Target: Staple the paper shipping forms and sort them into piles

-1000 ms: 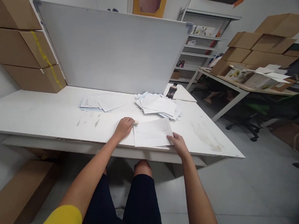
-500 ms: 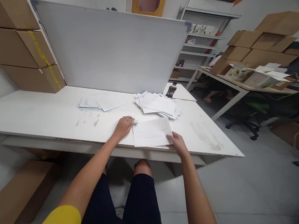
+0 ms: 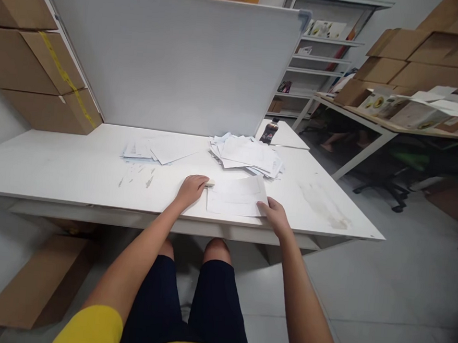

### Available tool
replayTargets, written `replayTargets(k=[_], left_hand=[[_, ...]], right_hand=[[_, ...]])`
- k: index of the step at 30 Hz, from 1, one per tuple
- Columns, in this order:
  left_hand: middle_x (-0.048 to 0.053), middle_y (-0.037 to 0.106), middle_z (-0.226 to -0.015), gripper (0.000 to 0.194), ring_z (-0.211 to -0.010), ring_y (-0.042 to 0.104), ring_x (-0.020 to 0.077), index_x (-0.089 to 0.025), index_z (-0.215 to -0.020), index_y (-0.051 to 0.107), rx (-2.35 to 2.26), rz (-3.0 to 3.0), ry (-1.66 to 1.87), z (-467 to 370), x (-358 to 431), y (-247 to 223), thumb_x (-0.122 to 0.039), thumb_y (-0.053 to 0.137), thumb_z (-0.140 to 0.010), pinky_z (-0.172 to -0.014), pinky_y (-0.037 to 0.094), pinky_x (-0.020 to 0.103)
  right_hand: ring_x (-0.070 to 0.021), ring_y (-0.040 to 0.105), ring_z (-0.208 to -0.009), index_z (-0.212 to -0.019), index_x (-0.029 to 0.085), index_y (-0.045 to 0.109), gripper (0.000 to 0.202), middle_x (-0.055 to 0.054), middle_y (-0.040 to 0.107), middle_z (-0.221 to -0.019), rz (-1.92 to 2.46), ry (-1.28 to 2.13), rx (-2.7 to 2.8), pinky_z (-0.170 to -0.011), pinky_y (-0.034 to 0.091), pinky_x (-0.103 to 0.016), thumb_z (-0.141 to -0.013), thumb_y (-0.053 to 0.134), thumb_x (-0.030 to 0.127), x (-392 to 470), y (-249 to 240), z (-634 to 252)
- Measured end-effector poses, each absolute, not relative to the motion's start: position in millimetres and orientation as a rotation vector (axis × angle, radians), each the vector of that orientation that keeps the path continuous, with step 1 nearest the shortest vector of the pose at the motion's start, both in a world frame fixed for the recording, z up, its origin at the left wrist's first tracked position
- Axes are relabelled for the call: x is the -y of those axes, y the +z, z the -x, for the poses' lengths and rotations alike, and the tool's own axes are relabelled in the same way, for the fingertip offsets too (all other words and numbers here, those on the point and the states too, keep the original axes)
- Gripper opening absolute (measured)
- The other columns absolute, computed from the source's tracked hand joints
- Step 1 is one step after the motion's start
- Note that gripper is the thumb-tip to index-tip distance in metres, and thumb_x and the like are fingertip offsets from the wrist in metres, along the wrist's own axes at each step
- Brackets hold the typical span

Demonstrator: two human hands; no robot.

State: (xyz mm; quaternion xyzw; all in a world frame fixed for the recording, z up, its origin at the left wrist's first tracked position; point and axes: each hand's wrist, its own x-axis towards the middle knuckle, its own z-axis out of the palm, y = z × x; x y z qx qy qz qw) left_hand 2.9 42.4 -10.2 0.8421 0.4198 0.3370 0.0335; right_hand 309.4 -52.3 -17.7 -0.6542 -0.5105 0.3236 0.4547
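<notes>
My left hand (image 3: 192, 189) is closed round a small cream-coloured stapler (image 3: 210, 183), of which only the front end shows past the fingers. The stapler meets the upper left corner of some white paper sheets (image 3: 235, 198). At the lower right edge of these sheets, my right hand (image 3: 275, 215) pinches them with the thumb on top. The sheets lie near the table's front edge, and how many there are I cannot tell. Behind them is a messy pile of papers (image 3: 249, 154). A smaller stack of papers (image 3: 167, 150) lies farther left.
A whiteboard (image 3: 169, 63) stands along the back of the white table (image 3: 75, 174). Cardboard boxes (image 3: 41, 101) are stacked at the left. A dark drink bottle (image 3: 270, 131) is behind the pile. Another table with boxes (image 3: 409, 108) and a person's legs underneath are at the right.
The paper sheets have turned slightly and lie flatter and squarer to the table's edge. Both hands keep their hold. The camera view has tipped down a little.
</notes>
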Motion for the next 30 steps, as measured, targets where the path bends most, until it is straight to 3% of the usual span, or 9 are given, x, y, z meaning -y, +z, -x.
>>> replayTargets(k=[7, 15, 22, 26, 30], left_hand=[[0.005, 0.071, -0.114, 0.028, -0.108, 0.063, 0.0215, -0.021, -0.108, 0.067, -1.306, -2.584, 0.975, -4, -45, -12, -0.012, 0.050, -0.088, -0.096, 0.047, 0.040], [0.007, 0.069, -0.114, 0.034, -0.107, 0.062, 0.0227, -0.021, -0.112, 0.064, -1.295, -2.722, 0.847, -5, -45, -12, -0.007, 0.043, -0.089, -0.094, 0.044, 0.041], [0.010, 0.067, -0.107, 0.042, -0.104, 0.061, 0.0219, -0.020, -0.109, 0.061, -1.265, -2.904, 0.789, -8, -39, -5, 0.003, 0.039, -0.082, -0.105, 0.041, 0.044], [0.010, 0.066, -0.099, 0.038, -0.100, 0.063, 0.0216, -0.019, -0.103, 0.061, -1.295, -2.932, 0.794, -12, -37, -5, 0.003, 0.038, -0.083, -0.106, 0.041, 0.045], [0.010, 0.066, -0.105, 0.036, -0.103, 0.062, 0.0220, -0.020, -0.104, 0.060, -1.347, -2.897, 0.891, -12, -35, -11, 0.002, 0.040, -0.083, -0.100, 0.045, 0.044]], right_hand=[[-0.0189, 0.051, -0.071, -0.081, 0.018, 0.064, 0.033, -0.001, 0.063, -0.073, 1.608, 0.796, 1.261, -0.062, 0.039, -0.028, -0.070, 0.058, 0.049, 50, -23, -312], [-0.0234, 0.057, -0.081, -0.090, 0.018, 0.066, 0.037, -0.005, 0.070, -0.086, 1.652, 0.755, 1.250, -0.068, 0.043, -0.030, -0.071, 0.057, 0.048, 51, -24, -309], [-0.0247, 0.059, -0.082, -0.093, 0.018, 0.066, 0.039, -0.006, 0.070, -0.089, 1.691, 0.696, 1.262, -0.070, 0.046, -0.032, -0.072, 0.053, 0.049, 52, -27, -302], [-0.0252, 0.059, -0.083, -0.093, 0.018, 0.066, 0.041, -0.006, 0.070, -0.089, 1.689, 0.681, 1.268, -0.072, 0.047, -0.034, -0.071, 0.053, 0.050, 53, -26, -301], [-0.0252, 0.060, -0.084, -0.092, 0.018, 0.065, 0.042, -0.006, 0.070, -0.090, 1.645, 0.696, 1.271, -0.071, 0.047, -0.033, -0.070, 0.053, 0.051, 54, -25, -299]])
